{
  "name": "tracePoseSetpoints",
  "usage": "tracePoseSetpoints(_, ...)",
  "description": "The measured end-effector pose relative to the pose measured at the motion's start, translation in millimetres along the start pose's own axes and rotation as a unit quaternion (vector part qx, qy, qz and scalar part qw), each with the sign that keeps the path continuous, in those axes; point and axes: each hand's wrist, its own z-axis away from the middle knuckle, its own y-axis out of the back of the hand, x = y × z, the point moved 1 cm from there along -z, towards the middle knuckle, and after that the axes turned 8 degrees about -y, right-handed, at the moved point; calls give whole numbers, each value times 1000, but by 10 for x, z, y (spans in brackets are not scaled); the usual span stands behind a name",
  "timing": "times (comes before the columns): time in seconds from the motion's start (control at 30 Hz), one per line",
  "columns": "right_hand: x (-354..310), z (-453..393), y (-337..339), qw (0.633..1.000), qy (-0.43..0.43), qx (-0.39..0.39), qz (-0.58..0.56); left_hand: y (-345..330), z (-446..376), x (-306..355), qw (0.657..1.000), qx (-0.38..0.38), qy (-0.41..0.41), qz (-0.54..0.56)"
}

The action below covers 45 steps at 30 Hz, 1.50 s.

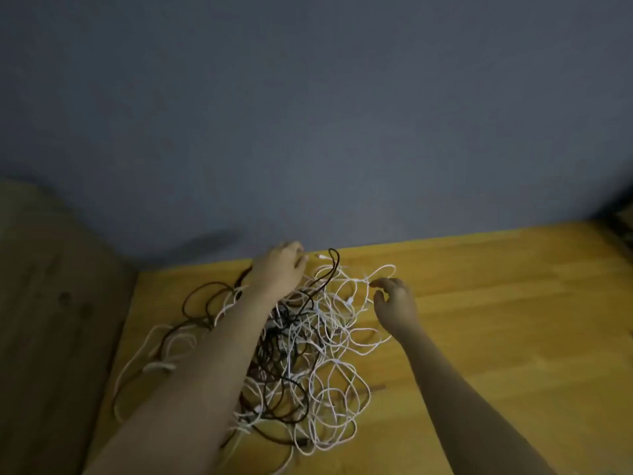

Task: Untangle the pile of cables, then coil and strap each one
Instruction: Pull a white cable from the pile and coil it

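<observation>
On smooth wood, looping cables [308, 344]

no readable text, labels or numbers

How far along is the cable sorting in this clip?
Barely started. Done: nothing; no coiled or strapped cable shows, and the pile of cables is one white and dark tangle on the wooden table. In hand: the left hand reaches to the pile's far edge, apparently at a cable end; the right hand hovers beside white loops. Left: all untangling, coiling, strapping.
</observation>
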Motion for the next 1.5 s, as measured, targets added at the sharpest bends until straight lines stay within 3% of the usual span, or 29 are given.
tracePoseSetpoints(0.13,274,10,-299,986,90,-105,90,-500,198,-31,997,-56,53,-3)
tracePoseSetpoints(0.27,547,321,-544,945,230,-170,159,-831,626,-61,997,-21,73,-5)
tracePoseSetpoints(0.37,778,547,-687,895,275,-270,225,-941,956,-31,994,-26,107,-17)
tracePoseSetpoints(0.5,911,794,-882,819,398,-313,270,-1019,1398,39,990,7,139,-35)
tracePoseSetpoints(0.6,941,900,-1050,782,394,-343,341,-1135,1794,60,984,20,169,-53)
tracePoseSetpoints(0.7,979,924,-1075,801,354,-330,353,-1284,2195,49,983,-19,176,-43)
tracePoseSetpoints(0.9,1108,882,-854,871,223,-283,333,-1639,2631,14,962,-204,178,-38)
tracePoseSetpoints(1.03,1202,986,-696,852,164,-320,380,-1736,2604,-11,933,-308,151,-114)
tracePoseSetpoints(1.13,1164,1168,-615,887,162,-280,330,-1644,2513,16,943,-306,118,-61)
tracePoseSetpoints(1.23,956,1333,-601,931,187,-226,219,-1432,2417,130,953,-265,96,114)
tracePoseSetpoints(1.37,610,1422,-695,936,181,-285,99,-965,2176,363,919,-199,79,331)
tracePoseSetpoints(1.5,281,1361,-541,942,91,-279,-161,-517,1775,624,891,-188,27,412)
